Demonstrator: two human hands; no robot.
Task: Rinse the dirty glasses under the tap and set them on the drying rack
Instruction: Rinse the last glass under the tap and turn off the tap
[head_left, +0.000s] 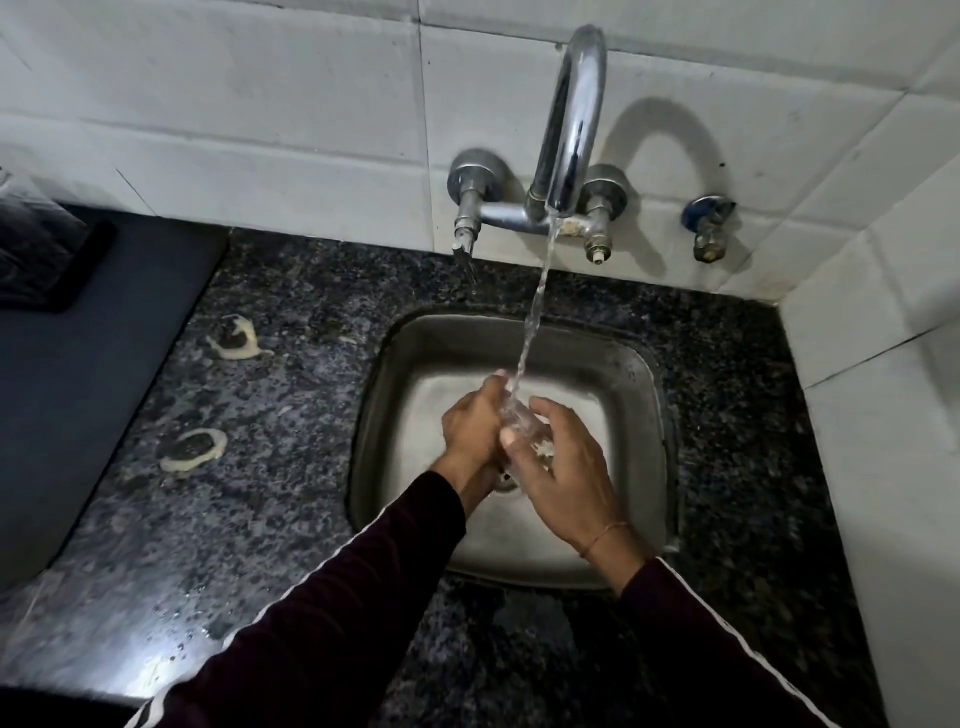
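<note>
Nearest, 2 dark sleeves reach in over the speckled counter (270, 405) to the sink (644, 395). The left hand (475, 426) curls its fingers around the left side of a clear glass (519, 423), and the right hand (563, 462) wraps it from the right, thumb on the near side, fingers bent over the far side — both have hold of it. The glass sits between the 2 sets of fingers, above the sink's drain, tilted with its mouth toward the falling stream of water (532, 322), which lands just beyond the left fingertips.

Judging by this, the rinse of 1 glass is under way; setting it on the rack is not yet done. No other glasses show, so how many remain cannot be told.

Left of the fingers, well apart, 2 pale ring marks (193, 450) sit on the counter, where glasses may have stood. Farther left lies a dark mat (78, 338) — possibly the drying spot, though no rack can be made out. Beyond the fingers, the tap (574, 119) arches from the tiled wall, leaving little room above the glass.
</note>
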